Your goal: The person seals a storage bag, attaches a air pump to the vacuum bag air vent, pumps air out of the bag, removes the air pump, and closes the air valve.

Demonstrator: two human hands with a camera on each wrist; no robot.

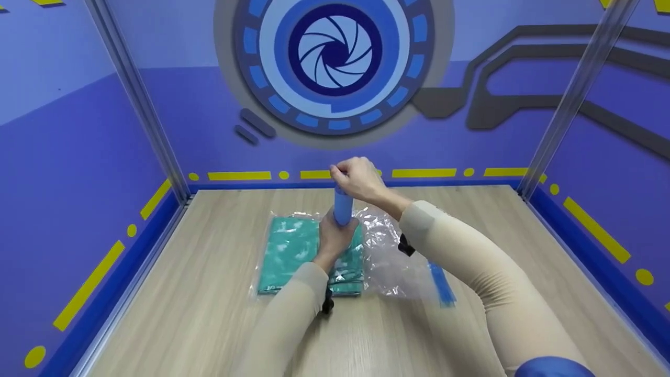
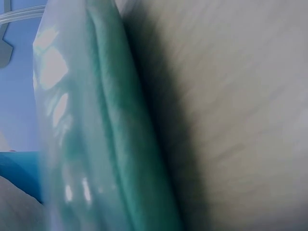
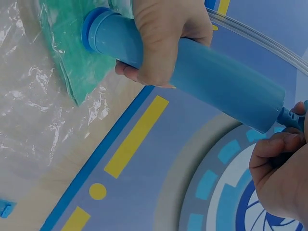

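Item: a blue hand pump (image 1: 343, 208), held over the bagged teal fabric (image 1: 290, 246) in the middle of the counter (image 1: 209, 272), nearer its far edge than its near edge. Its long axis stands close to upright in the head view. The handle (image 3: 288, 118) is at the top end; the flanged base (image 3: 91, 30) is at the lower end, over the fabric. Whether the base bears on the bag cannot be determined.

Left grip (image 1: 335, 238): closed round the lower barrel, thumb to one side; it is the nearer of the two to the fabric. Right grip (image 1: 361, 180): fingers curled on the handle, directly above the left. The governing relation, in this inspector's judgement, is that both lie on one axis, with the barrel between them.

The clear plastic bag (image 1: 392, 262) lies flat, its fabric-filled part towards the counter's left edge and its plain film towards the right edge. A blue strip (image 1: 442, 285) lies at the film's right side.

Beyond the far edge stands a blue-purple wall panel (image 1: 178, 120). Pale sleeves (image 1: 466, 251) cover both forearms. The left wrist view is blurred.
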